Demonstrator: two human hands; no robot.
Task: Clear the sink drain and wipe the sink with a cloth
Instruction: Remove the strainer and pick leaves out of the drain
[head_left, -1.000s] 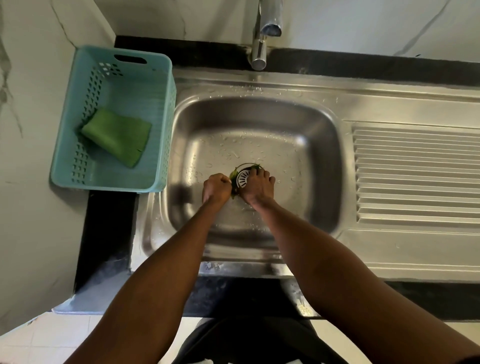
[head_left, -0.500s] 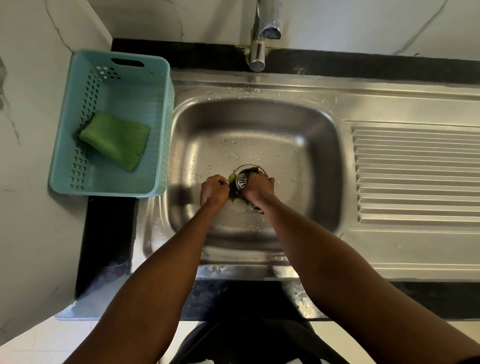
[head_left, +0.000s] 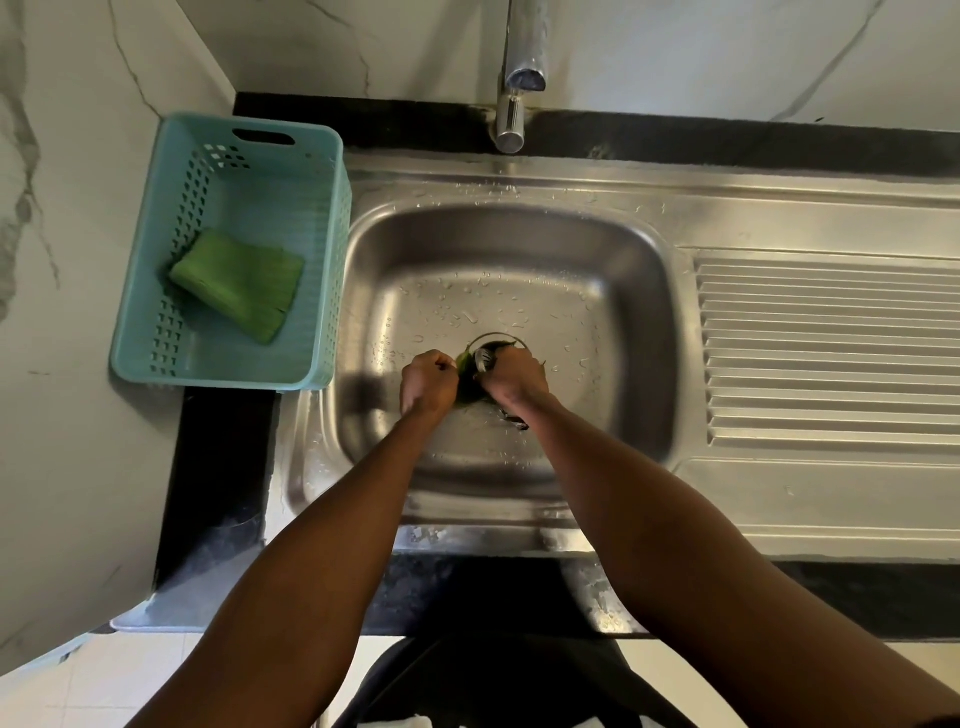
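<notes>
Nearest the viewer, two bare forearms reach over the dark worktop edge into the steel sink. Left hand: curled into a closed fist at the left side of the drain; whether it grips anything cannot be told. Right hand: fingers bent down over the drain, closed on the white slotted strainer, which shows tilted between the two hands. Green leafy scraps lie in the gap between the hands, touching the strainer. A small dark scrap lies on the basin floor just beside the right wrist. Water droplets dot the basin beyond the drain. Left of the sink, a teal basket stands on the worktop holding a folded green cloth, well apart from both hands. Farthest, the tap rises behind the basin.
</notes>
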